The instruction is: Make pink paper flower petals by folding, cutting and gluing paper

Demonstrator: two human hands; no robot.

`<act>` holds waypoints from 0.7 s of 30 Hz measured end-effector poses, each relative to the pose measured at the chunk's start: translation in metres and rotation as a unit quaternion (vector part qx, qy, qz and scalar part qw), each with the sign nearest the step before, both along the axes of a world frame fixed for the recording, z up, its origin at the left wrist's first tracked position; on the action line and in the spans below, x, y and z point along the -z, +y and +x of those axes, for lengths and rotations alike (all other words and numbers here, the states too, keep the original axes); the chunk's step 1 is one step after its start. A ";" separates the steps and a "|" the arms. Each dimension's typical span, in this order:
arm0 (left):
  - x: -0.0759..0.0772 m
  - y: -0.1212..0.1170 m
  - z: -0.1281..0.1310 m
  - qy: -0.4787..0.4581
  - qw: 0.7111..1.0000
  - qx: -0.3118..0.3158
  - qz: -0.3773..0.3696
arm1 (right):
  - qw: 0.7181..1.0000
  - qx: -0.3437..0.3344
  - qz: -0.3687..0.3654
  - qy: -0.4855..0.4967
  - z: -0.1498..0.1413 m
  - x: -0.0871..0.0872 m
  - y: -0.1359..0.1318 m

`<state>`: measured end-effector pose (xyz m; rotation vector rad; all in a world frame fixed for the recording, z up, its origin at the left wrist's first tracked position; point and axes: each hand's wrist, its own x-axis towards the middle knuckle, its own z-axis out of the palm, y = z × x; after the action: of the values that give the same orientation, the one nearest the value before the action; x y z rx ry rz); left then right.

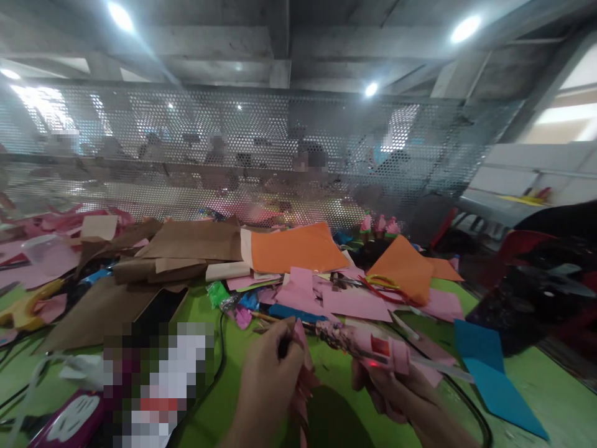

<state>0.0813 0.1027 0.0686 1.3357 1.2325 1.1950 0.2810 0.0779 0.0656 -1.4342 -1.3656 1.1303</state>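
In the head view my right hand (392,392) is wrapped round a pink hot glue gun (366,342) with a small red light glowing on it. A pale glue stick (443,368) pokes out of its rear, and its crusted nozzle end points left. Close by, my left hand (275,367) is closed on a folded piece of pink felt (302,373). A thin wooden stick (265,317) runs just behind the left fingers; whether they touch it I cannot tell. The nozzle is near the felt's upper end, and contact cannot be made out.
Orange sheets (293,249), brown sheets (191,239) and pink pieces (354,303) pile up at the back. Red-handled scissors (382,289) lie there. Blue sheets (494,379) are at right, yellow-handled scissors (28,311) at left. A perforated metal screen (261,124) stands behind the green table (242,348).
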 end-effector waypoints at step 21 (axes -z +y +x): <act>0.001 0.001 -0.002 0.095 0.994 -0.006 0.044 | 1.000 0.021 -0.015 0.006 0.001 0.007 0.002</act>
<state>0.0789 0.1037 0.0674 1.5389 1.3361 1.1619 0.2816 0.0800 0.0587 -1.4677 -1.3085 1.1343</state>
